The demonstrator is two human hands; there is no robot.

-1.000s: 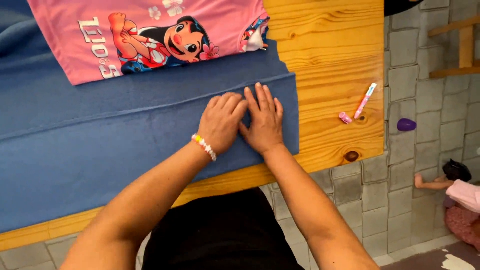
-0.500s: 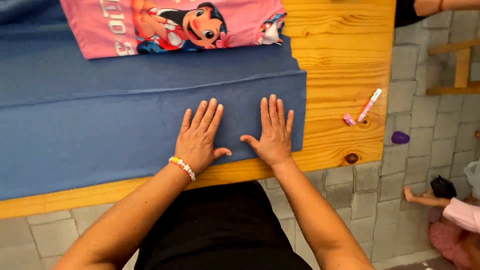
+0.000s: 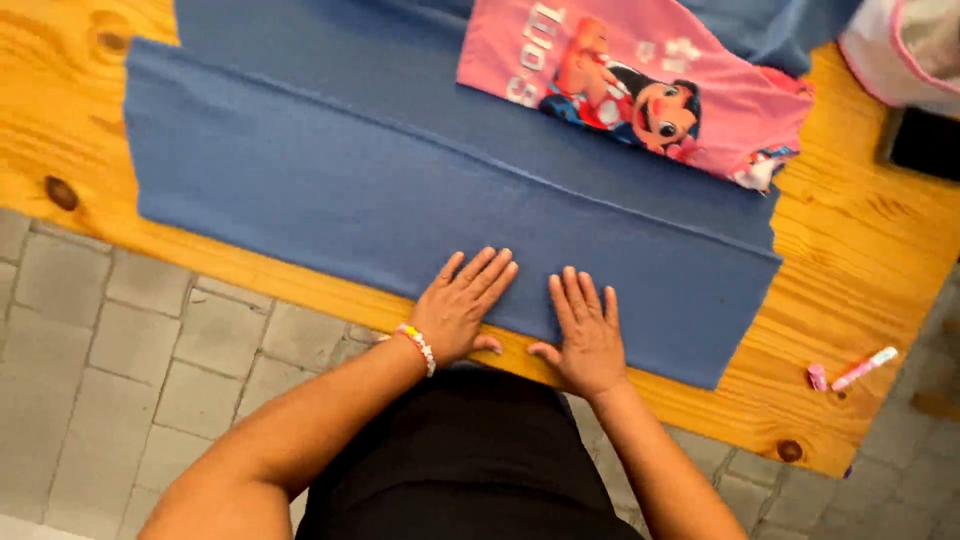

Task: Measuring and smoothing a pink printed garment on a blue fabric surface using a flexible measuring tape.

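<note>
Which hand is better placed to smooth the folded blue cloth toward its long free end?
Left. The left hand lies flat on the folded blue cloth nearer its long stretch, with nothing in the way. The right hand lies closer to the short end.

No packages, labels, signs or screens show here.

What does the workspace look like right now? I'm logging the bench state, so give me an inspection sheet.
Surface: wooden table with dark knots, mostly covered by cloth.
Job's things: folded blue fabric, laid flat along the near edge.
Clutter: pink printed shirt on the fabric; pink marker and its cap at the right.
Hands: left hand and right hand flat, palms down on the fabric's near edge; beaded bracelet on the left wrist.
Cables: nothing seen.
Surroundings: grey paved floor.
</note>
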